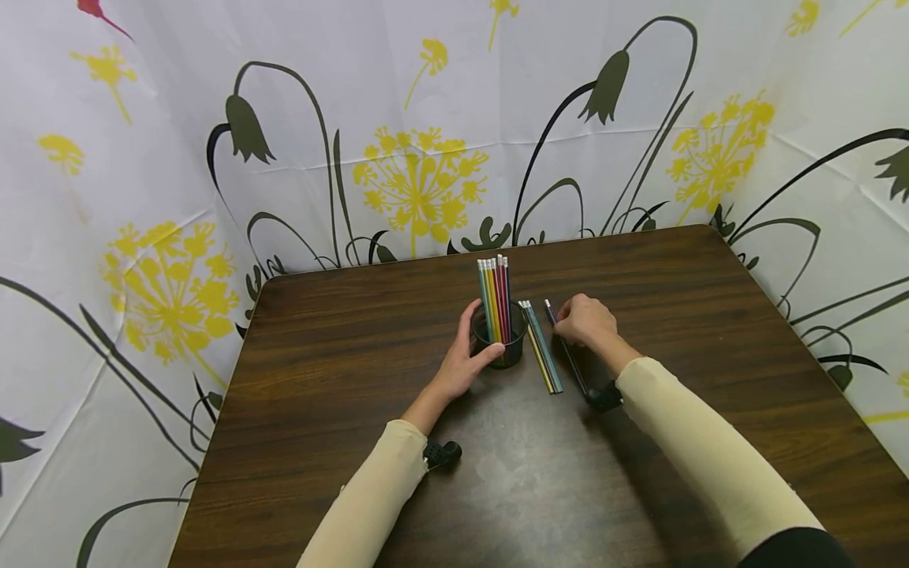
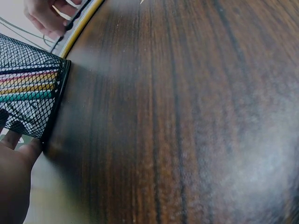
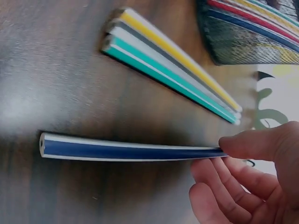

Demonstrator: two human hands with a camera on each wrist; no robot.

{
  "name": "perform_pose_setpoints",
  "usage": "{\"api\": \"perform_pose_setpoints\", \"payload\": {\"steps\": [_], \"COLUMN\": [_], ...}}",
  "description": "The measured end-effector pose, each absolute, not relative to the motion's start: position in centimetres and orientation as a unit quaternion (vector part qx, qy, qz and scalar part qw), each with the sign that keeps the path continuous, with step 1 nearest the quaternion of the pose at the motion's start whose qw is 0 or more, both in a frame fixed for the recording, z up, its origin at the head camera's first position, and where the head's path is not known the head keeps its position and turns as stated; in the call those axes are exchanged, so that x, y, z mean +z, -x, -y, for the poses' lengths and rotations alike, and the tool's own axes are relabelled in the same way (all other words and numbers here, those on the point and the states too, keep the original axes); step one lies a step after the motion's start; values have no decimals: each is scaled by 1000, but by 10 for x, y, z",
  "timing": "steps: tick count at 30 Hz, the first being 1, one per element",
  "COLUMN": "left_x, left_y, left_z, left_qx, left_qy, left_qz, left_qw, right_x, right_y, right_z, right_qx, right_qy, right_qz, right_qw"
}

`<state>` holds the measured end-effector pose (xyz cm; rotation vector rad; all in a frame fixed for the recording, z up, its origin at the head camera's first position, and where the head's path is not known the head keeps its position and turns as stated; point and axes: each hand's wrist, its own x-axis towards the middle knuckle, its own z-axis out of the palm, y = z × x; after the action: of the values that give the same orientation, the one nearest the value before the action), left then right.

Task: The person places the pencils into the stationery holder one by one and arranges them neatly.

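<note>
Left hand [image 1: 460, 368]: curled round mesh cup [image 1: 508, 356]. Right hand [image 1: 588, 322]: pinching blue pencil [image 3: 131, 150] toward far end; off-centre hold could swing it into loose pencils [image 3: 170, 81], left.

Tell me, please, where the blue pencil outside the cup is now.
In the head view, the blue pencil is pinched by the right hand, just right of the loose green pencil, with the mesh cup farther left.

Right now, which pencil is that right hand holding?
The blue-and-white pencil outside the mesh cup: the right hand pinches it, while the other loose pencils lie together, untouched.
</note>
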<state>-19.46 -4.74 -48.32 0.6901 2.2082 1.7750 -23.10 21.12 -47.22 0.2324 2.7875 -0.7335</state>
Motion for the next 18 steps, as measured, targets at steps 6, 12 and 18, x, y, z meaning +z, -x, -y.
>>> {"api": "perform_pose_setpoints", "payload": {"steps": [6,12,18], "left_x": [-483,-483,-484], "left_y": [195,196,196], "left_z": [47,48,48], "left_qx": [602,609,611], "left_qy": [-232,-239,-243], "left_qz": [-755,-748,-745], "left_qw": [114,115,115], "right_x": [-453,-424,-396], "right_y": [232,231,229], "right_z": [-219,-220,-215], "right_qx": [-294,-343,-413], "right_qy": [-79,-70,-53], "right_qz": [-948,-936,-909], "right_qw": [91,46,-7]}}
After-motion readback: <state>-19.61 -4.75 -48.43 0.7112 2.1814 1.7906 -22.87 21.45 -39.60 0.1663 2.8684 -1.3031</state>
